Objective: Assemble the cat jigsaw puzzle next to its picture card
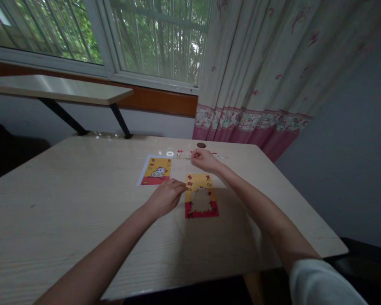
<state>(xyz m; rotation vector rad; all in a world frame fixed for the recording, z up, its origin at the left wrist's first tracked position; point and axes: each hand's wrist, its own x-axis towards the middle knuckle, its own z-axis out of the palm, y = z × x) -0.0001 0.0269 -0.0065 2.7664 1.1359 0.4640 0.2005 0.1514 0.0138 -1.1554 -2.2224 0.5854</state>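
Observation:
A yellow and red card [201, 196] with a blank cut-out middle lies on the wooden table [66, 203]. My left hand [165, 196] rests on the table at the card's left edge, fingers curled, fingertips touching it. My right hand [203, 160] reaches further back and pinches something small among several little sticker pieces [182, 155] scattered there. A second card [155, 170], yellow and red with a white animal picture, lies to the left of both hands.
A dark round hole [201, 145] sits near the table's far edge. A narrow shelf on black legs [60, 90] stands under the window. A flowered curtain [257, 84] hangs at the back right. The table's right edge drops off beside my right forearm.

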